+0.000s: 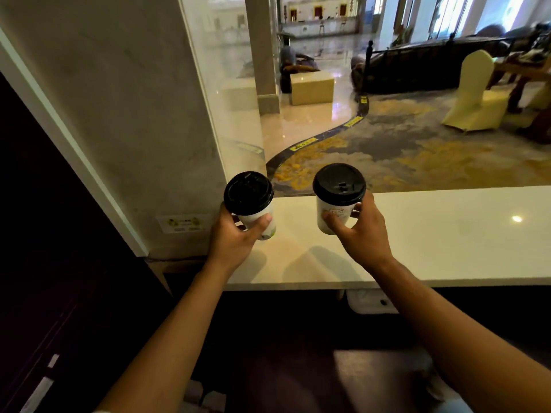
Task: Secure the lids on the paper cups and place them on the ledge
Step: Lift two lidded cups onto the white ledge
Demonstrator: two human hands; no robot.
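Left hand (235,236) fingers wrapped around left paper cup (258,220), black lid (248,193) on, tilted toward 11 o'clock. Right hand (362,231) fingers closed around right paper cup (332,214), lid (339,183) on. Both over the white ledge (447,234); contact with it unclear.

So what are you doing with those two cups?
A person is holding one paper cup in each hand over a white ledge. The left hand grips the left cup, the right hand grips the right cup. Both already have black lids on. Whether the cups touch the ledge yet is hard to tell.
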